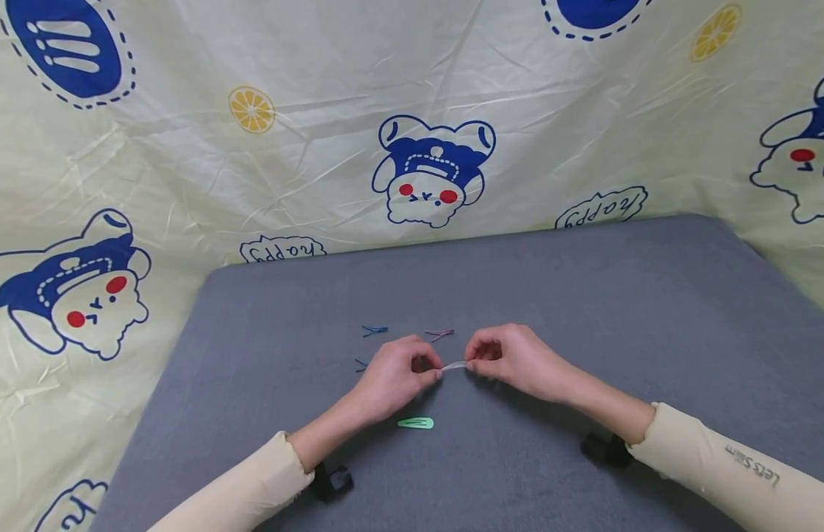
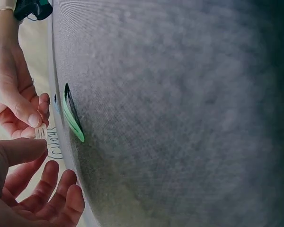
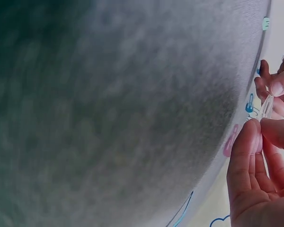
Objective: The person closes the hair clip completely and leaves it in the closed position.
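A white snap hair clip (image 1: 454, 365) is stretched between both hands above the table. My left hand (image 1: 393, 378) pinches one end between thumb and forefinger, and my right hand (image 1: 521, 363) pinches the other. In the right wrist view the slotted frame of the white clip (image 3: 266, 108) shows between the fingertips. A green snap hair clip (image 1: 415, 423) lies on the table just nearer than the hands. Beyond them lie a blue hair clip (image 1: 375, 330) and a pink hair clip (image 1: 440, 335), both bent open. Another dark blue clip (image 1: 361, 365) is partly hidden behind the left hand.
A grey cloth covers the table (image 1: 651, 310). At its far edge hangs a pale curtain (image 1: 332, 162) printed with cartoon figures. Black straps with small mounts (image 1: 332, 482) sit at both wrists. In the right wrist view a thin blue object (image 3: 183, 213) lies near the table edge.
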Demonstrator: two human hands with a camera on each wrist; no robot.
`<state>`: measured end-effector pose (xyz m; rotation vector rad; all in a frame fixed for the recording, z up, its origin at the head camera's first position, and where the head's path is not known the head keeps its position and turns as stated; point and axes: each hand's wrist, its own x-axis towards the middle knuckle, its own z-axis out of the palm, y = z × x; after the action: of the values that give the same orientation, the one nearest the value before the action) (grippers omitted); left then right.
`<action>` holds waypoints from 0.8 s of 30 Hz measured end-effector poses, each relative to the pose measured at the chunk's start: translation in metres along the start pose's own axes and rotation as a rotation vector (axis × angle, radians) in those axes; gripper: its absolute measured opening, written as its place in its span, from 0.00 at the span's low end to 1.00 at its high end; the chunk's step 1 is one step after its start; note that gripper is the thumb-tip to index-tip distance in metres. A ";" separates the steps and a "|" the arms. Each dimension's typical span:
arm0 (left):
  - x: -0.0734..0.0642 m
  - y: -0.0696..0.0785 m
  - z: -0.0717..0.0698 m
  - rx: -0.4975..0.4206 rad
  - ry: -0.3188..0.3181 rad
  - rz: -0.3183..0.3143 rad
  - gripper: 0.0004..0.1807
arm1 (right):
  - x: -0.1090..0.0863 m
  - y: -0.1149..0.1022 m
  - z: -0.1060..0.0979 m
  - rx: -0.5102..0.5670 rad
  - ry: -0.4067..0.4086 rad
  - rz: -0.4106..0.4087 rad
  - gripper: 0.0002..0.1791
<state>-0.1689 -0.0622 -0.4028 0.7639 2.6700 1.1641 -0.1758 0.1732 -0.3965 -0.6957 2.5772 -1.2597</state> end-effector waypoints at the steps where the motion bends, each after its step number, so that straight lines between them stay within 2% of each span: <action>1: 0.001 -0.001 0.000 0.001 -0.004 0.004 0.02 | 0.000 0.000 0.000 -0.003 -0.007 0.007 0.03; 11: 0.011 0.001 0.002 0.106 -0.028 0.009 0.03 | 0.005 0.004 -0.001 -0.028 -0.054 -0.013 0.04; 17: 0.018 -0.002 0.002 0.104 -0.060 0.007 0.03 | 0.008 0.006 -0.002 -0.028 -0.068 -0.001 0.06; 24: 0.025 -0.009 0.001 0.095 -0.104 0.044 0.03 | 0.010 0.010 -0.003 -0.034 -0.087 0.001 0.06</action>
<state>-0.1936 -0.0536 -0.4079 0.8763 2.6516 0.9834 -0.1885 0.1757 -0.4022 -0.7392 2.5342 -1.1610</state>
